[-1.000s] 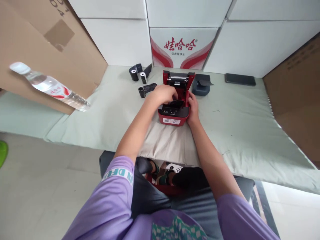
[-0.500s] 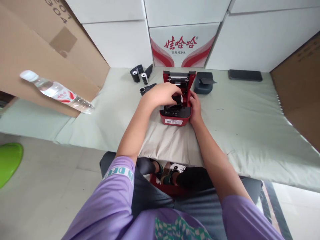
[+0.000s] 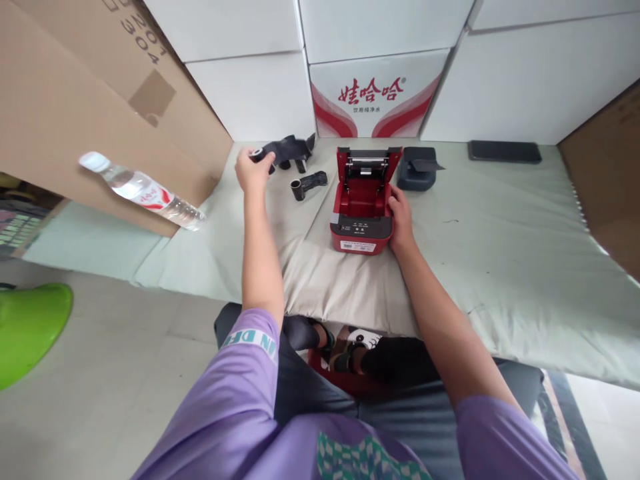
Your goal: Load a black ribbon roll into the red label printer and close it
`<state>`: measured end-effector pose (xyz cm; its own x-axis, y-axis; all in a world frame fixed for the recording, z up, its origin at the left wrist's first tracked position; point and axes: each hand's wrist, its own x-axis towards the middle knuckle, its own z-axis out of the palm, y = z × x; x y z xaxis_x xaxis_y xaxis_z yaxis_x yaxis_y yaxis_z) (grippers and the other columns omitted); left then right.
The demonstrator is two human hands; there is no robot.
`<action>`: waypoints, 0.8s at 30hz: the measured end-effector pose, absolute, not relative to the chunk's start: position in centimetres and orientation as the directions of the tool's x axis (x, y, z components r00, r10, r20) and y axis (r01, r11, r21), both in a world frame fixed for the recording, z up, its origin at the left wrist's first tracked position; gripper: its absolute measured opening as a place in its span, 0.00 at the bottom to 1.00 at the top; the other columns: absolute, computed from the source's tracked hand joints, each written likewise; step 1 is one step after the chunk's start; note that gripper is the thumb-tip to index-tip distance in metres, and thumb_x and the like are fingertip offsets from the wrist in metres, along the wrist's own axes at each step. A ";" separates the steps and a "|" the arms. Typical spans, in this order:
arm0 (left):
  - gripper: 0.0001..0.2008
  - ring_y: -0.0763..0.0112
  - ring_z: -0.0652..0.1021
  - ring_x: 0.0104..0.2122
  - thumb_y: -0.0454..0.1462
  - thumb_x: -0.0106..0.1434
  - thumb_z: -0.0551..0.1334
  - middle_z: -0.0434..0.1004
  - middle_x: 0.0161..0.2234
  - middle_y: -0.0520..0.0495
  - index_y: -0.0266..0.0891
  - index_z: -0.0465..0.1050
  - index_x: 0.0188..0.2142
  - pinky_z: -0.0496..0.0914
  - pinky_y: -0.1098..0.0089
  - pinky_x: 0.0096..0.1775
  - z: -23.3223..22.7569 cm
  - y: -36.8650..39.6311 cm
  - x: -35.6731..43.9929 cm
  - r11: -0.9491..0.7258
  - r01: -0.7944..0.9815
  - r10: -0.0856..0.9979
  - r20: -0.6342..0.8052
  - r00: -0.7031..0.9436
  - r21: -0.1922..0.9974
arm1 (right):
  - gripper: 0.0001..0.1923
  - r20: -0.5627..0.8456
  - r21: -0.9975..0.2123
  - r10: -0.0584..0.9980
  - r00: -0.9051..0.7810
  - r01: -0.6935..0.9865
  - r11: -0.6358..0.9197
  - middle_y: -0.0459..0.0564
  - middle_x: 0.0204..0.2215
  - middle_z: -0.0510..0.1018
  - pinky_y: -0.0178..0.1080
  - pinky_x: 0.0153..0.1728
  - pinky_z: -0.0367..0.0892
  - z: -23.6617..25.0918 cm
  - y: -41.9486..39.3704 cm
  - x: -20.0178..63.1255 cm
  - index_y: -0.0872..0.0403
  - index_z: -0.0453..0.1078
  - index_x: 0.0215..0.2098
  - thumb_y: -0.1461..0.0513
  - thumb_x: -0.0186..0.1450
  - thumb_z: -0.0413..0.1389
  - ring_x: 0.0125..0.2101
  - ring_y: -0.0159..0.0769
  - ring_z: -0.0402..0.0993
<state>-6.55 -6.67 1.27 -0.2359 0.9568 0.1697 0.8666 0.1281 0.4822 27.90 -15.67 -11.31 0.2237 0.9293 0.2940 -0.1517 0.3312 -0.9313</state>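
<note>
My left hand (image 3: 254, 171) is closed around a small black roll (image 3: 261, 157) with a pale core, held at the back left of the padded surface. Beside it lie black rolls with loose dark strips (image 3: 293, 148). Another black roll (image 3: 297, 191), its strip trailing right, rests nearer to me. A small red and black printer (image 3: 363, 223) sits with its lid (image 3: 370, 163) raised; the red compartment inside holds no roll. Against the printer's right side, my right hand (image 3: 401, 219) grips the edge, with some fingers hidden.
A dark blue-grey device (image 3: 417, 170) stands right behind the printer, and a black phone-like slab (image 3: 505, 152) lies farther right. At the left, a water bottle (image 3: 145, 191) leans before a cardboard box (image 3: 175, 133). White cartons (image 3: 377, 100) line the back.
My left hand has lifted the black roll out of the printer and carried it left, towards the other rolls. My right hand has stayed on the printer's side.
</note>
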 end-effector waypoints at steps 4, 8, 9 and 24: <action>0.13 0.73 0.79 0.28 0.38 0.63 0.72 0.76 0.31 0.55 0.41 0.68 0.36 0.70 0.70 0.33 -2.6 -5.7 -6.6 0.237 0.582 0.870 0.096 -0.483 0.778 | 0.38 0.266 -0.933 0.933 0.242 -0.179 0.312 0.50 0.58 0.84 0.60 0.73 0.66 -11.4 -15.7 27.8 0.45 0.78 0.54 0.32 0.56 0.67 0.63 0.53 0.77; 0.11 0.67 0.83 0.31 0.35 0.61 0.72 0.80 0.31 0.51 0.41 0.70 0.34 0.73 0.69 0.37 -4.3 -5.5 -6.4 0.298 0.569 0.925 -0.084 -0.371 0.766 | 0.36 0.274 -0.936 0.935 0.227 -0.158 0.313 0.49 0.59 0.84 0.61 0.74 0.64 -11.6 -15.6 27.9 0.44 0.78 0.55 0.33 0.58 0.66 0.64 0.53 0.77; 0.10 0.66 0.84 0.32 0.36 0.61 0.72 0.81 0.32 0.51 0.42 0.71 0.34 0.73 0.69 0.38 -4.4 -5.4 -6.4 0.307 0.597 0.925 -0.084 -0.371 0.742 | 0.36 0.277 -0.937 0.934 0.226 -0.153 0.314 0.49 0.59 0.84 0.61 0.74 0.65 -11.7 -15.5 27.9 0.44 0.78 0.55 0.33 0.59 0.66 0.64 0.53 0.77; 0.15 0.48 0.84 0.52 0.47 0.61 0.75 0.85 0.46 0.40 0.41 0.79 0.40 0.76 0.56 0.54 2.5 -7.7 -5.0 0.290 0.836 0.951 -0.041 -0.307 0.465 | 0.36 0.252 -0.939 0.940 0.231 -0.177 0.295 0.50 0.58 0.84 0.60 0.72 0.66 -11.7 -15.5 28.1 0.44 0.78 0.54 0.33 0.57 0.67 0.62 0.52 0.77</action>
<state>-5.04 -7.66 2.52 -0.3072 0.9507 -0.0411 0.8363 0.2904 0.4650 28.05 -15.48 -11.68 0.2313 0.9397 0.2519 -0.1773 0.2953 -0.9388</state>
